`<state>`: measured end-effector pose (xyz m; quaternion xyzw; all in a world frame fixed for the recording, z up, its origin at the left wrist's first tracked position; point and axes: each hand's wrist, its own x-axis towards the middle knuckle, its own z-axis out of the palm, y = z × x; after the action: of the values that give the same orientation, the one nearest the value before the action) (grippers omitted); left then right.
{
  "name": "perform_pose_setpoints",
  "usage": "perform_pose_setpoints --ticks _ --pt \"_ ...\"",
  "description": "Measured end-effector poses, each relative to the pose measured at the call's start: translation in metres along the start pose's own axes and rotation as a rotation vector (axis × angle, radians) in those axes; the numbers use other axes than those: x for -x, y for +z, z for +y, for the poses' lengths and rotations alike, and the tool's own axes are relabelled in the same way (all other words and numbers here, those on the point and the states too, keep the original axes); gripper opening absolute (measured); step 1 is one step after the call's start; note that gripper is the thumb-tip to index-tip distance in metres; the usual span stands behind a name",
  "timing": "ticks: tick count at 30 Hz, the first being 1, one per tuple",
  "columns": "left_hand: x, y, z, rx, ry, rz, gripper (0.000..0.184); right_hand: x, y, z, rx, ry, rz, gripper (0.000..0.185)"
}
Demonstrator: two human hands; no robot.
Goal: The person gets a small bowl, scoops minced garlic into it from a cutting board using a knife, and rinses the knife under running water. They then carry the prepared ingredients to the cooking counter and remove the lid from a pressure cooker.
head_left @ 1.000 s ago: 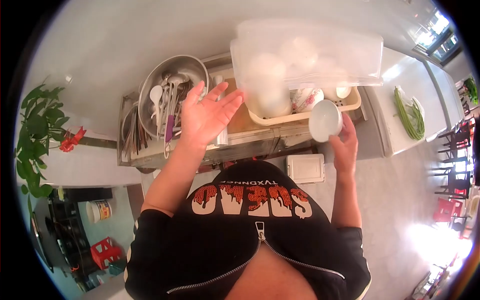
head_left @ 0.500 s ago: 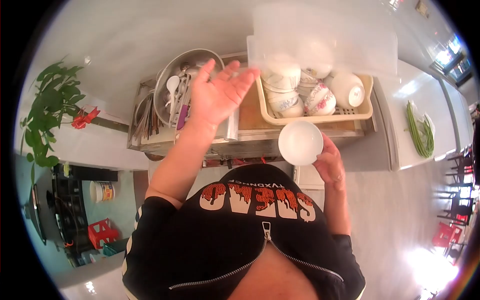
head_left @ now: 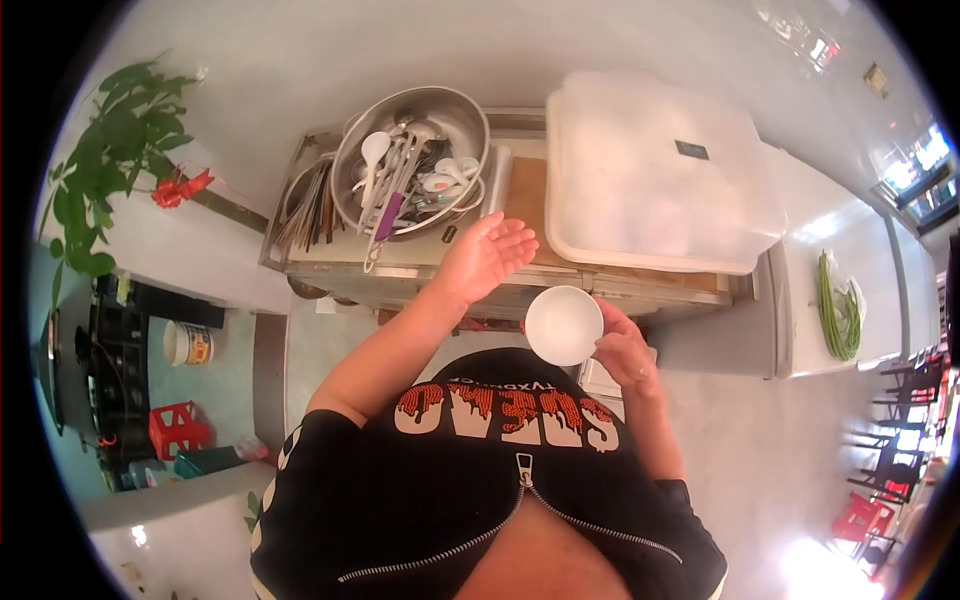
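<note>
A white bowl (head_left: 564, 326) with its open side up is in my right hand (head_left: 624, 346), which grips it by the right rim. My left hand (head_left: 487, 257) is empty, palm up with its fingers apart, just above and left of the bowl, over the counter's front edge. Behind it to the left stands a metal pot (head_left: 437, 98) full of ladles and spoons, a purple-handled utensil (head_left: 389, 216) among them. A translucent plastic lid (head_left: 650, 180) lies over the dish basket on the right; the bowls beneath it show only as pale shapes.
Chopsticks (head_left: 315, 215) lie in a holder at the counter's left end. Green vegetables (head_left: 838, 308) in a bag rest on the white surface at the right. A leafy plant (head_left: 115, 150) hangs at the left, above a red stool (head_left: 180, 428).
The lid came down from its raised, tilted position and now covers the basket of bowls. My left hand lowered from beside the lid. The bowl moved left in my right hand, closer to my body.
</note>
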<state>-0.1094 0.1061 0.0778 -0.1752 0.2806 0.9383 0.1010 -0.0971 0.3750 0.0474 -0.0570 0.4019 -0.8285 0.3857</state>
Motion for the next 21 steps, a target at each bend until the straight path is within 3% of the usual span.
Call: perform_pose_setpoints --ticks 6,10,12,14,21 --pt "0.073 -0.076 0.026 -0.033 0.148 0.077 0.028 -0.021 0.034 0.034 -0.029 0.062 -0.142 0.059" --pt "0.156 -0.175 0.02 0.064 0.236 0.296 0.019 -0.036 0.086 0.073 -0.061 0.067 -0.239 0.061" --pt "0.203 -0.219 0.014 0.161 0.292 0.399 0.016 -0.055 0.107 0.109 -0.067 0.237 -0.155 0.062" --pt "0.256 -0.259 0.001 0.224 0.362 0.474 0.013 -0.068 0.138 0.141 -0.067 0.25 -0.246 0.065" --pt "0.402 -0.328 -0.041 0.363 0.578 0.804 0.011 -0.094 0.261 0.238 0.031 0.438 -0.376 0.064"
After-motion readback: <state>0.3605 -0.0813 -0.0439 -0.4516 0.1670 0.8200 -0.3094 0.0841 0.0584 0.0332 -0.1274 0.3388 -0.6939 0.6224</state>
